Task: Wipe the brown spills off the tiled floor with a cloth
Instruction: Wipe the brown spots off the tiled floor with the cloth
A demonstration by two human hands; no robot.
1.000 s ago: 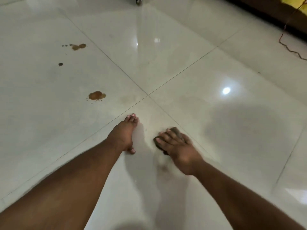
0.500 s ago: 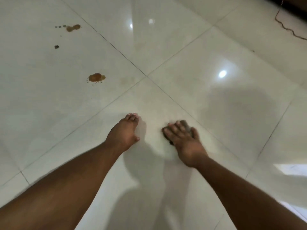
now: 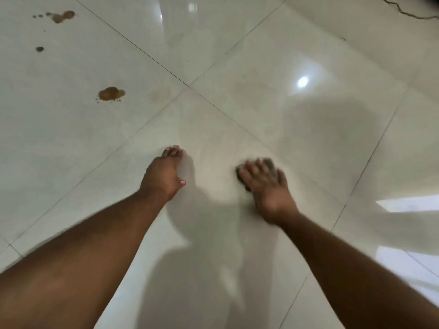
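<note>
My right hand presses flat on a small dark brown-grey cloth on the glossy white tiled floor; most of the cloth is hidden under my fingers. My left hand rests on the floor to the left of it, fingers together, holding nothing. A brown spill with small droplets lies on the tile to the upper left of my left hand. Farther back at the top left are another brown splash and a small dark spot. A faint brownish smear shows near the tile joint.
A thin dark cord runs across the floor at the top right. A bright window reflection lies on the tiles at the right. Grout lines cross just beyond my hands.
My right hand has slid the cloth to the right, away from my left hand. The view has tilted down, so the spills sit higher in the frame. My left hand stays planted.
</note>
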